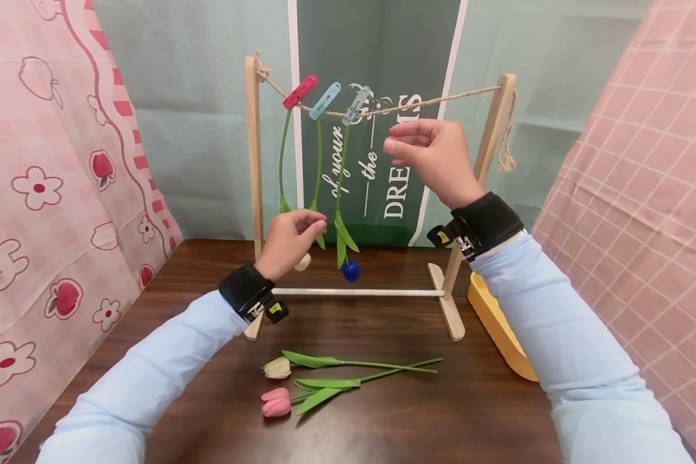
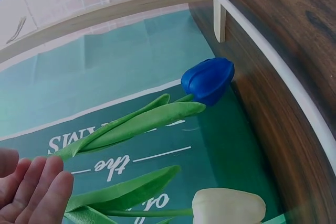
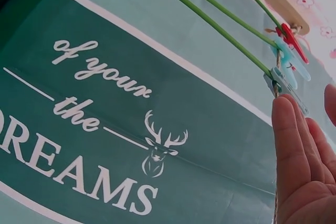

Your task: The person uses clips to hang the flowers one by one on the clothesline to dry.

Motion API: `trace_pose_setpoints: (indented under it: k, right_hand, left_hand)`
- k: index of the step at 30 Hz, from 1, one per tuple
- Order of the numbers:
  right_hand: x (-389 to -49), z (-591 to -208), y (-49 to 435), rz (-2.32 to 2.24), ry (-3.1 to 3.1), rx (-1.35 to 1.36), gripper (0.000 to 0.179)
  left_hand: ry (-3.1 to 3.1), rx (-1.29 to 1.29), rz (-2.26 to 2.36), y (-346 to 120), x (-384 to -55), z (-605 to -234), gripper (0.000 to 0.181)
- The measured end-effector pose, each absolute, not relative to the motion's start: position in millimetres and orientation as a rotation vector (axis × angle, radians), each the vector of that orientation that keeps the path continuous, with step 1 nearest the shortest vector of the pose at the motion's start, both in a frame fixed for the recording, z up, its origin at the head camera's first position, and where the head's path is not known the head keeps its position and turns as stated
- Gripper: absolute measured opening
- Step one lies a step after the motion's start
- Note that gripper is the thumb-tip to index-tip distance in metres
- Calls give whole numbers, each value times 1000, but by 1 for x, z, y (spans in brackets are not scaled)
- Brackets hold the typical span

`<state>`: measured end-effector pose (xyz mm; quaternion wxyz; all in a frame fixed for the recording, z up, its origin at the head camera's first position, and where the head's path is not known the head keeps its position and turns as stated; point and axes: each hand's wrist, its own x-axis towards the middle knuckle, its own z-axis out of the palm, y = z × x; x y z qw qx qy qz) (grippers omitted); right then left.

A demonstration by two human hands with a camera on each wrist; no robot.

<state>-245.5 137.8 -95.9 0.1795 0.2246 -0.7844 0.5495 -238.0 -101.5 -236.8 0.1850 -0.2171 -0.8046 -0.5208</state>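
Three tulips hang head-down from a twine line (image 1: 458,95), held by a red clothespin (image 1: 299,91), a light blue clothespin (image 1: 325,100) and a grey-blue clothespin (image 1: 356,106). The rightmost is a blue tulip (image 1: 350,270); a white tulip (image 2: 228,205) hangs beside it. My left hand (image 1: 290,241) covers part of the hanging flowers in the head view; its fingers are loosely bent, holding nothing. Close to the blue tulip's leaves (image 2: 142,124), its fingertips show in the left wrist view. My right hand (image 1: 437,154), empty with relaxed fingers, is just right of the grey-blue clothespin.
A wooden frame (image 1: 255,161) carries the twine, with a white rod (image 1: 359,292) low across it. On the brown table (image 1: 209,386) lie a cream tulip (image 1: 277,368) and a pink tulip (image 1: 276,403), stems crossing. A yellow container (image 1: 501,328) stands at right, partly behind my sleeve.
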Motion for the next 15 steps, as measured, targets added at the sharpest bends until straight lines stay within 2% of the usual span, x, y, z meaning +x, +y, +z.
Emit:
trace_pose_setpoints:
  k: [15]
  right_hand:
    - [-235,-129,153,1571,-2227,669,29]
  left_hand:
    - [-2238,-666,-1369,-110,-226,-246,14]
